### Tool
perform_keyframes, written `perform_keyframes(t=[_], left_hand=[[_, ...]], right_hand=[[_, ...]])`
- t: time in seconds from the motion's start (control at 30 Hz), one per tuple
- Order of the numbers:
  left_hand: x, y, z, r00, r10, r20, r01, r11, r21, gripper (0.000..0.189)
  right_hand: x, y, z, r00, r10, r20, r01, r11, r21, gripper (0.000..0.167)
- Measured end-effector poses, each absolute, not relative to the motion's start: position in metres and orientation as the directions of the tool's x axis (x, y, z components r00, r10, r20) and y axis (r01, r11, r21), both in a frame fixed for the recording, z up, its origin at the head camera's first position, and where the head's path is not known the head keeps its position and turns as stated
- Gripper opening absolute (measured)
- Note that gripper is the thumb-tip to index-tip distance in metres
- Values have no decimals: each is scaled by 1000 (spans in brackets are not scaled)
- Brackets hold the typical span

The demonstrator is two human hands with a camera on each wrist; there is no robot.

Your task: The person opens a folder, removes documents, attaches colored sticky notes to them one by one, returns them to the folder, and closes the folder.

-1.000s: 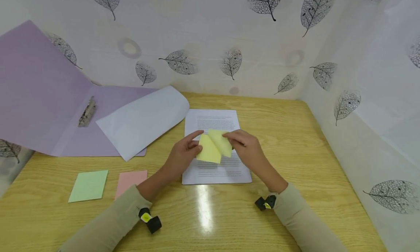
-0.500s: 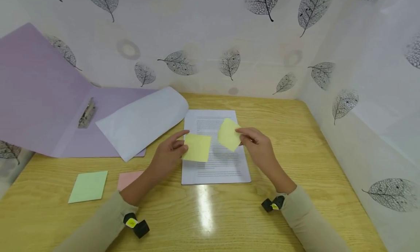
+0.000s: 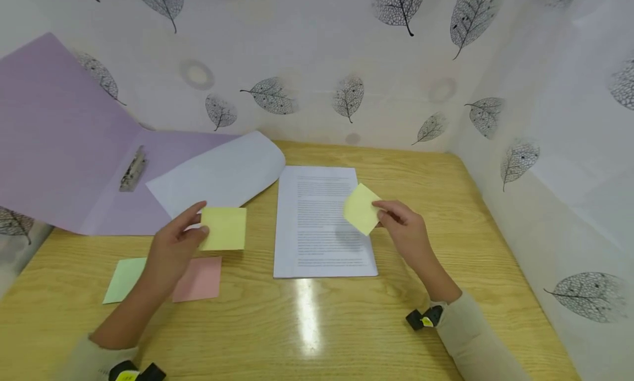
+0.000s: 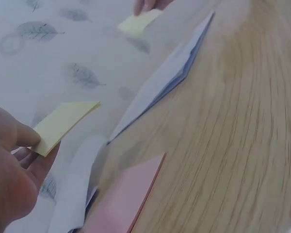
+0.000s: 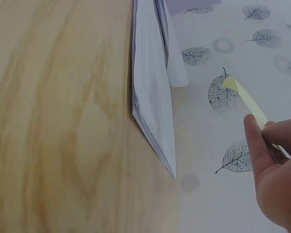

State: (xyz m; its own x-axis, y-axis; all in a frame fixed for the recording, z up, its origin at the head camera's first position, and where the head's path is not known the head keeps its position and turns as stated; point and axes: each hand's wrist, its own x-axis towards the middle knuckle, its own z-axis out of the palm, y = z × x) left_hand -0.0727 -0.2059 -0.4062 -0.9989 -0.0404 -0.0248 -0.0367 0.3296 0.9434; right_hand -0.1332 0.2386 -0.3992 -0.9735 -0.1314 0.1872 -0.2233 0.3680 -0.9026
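Note:
My left hand [image 3: 173, 249] pinches a yellow sticky note pad [image 3: 224, 228] by its left edge, above the table at the left. In the left wrist view the pad [image 4: 63, 124] shows some thickness. Over the right part of a printed paper stack [image 3: 317, 243], my right hand [image 3: 403, 227] holds a single yellow sticky note [image 3: 361, 209] between thumb and fingers. The right wrist view shows this note [image 5: 250, 102] nearly edge-on, slightly curved. Below the left hand lie a pink sticky note pad [image 3: 200, 279] and a green sticky note pad [image 3: 126, 279], the green one partly covered by the hand and wrist.
An open purple folder [image 3: 64, 133] with a metal clip [image 3: 132, 169] stands at the left. A turned-over white sheet [image 3: 218, 172] curls across its right side. Leaf-patterned cloth [image 3: 307, 50] borders the back and right of the wooden table [image 3: 421, 188].
The yellow note has come away from the pad. My left hand has carried the pad left, off the printed stack toward the pink pad. My right hand has shifted right with the note.

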Motion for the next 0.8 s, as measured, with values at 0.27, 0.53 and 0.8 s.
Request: perform_keyframes(t=[0.27, 0.53, 0.8], left_hand=[[-41, -299, -413, -968, -247, -56, -131, 303, 944, 56], [-14, -387, -452, -867, -494, -65, -252, 324, 912, 55], [-9, -433, -491, -795, -606, -21, -205, 236, 950, 51]], right_hand=[[-130, 242, -405, -982, -125, 139, -175, 351, -920, 26], [-128, 241, -407, -987, -120, 107, -142, 341, -929, 27], [-128, 241, -410, -986, -117, 119, -153, 344, -926, 26]])
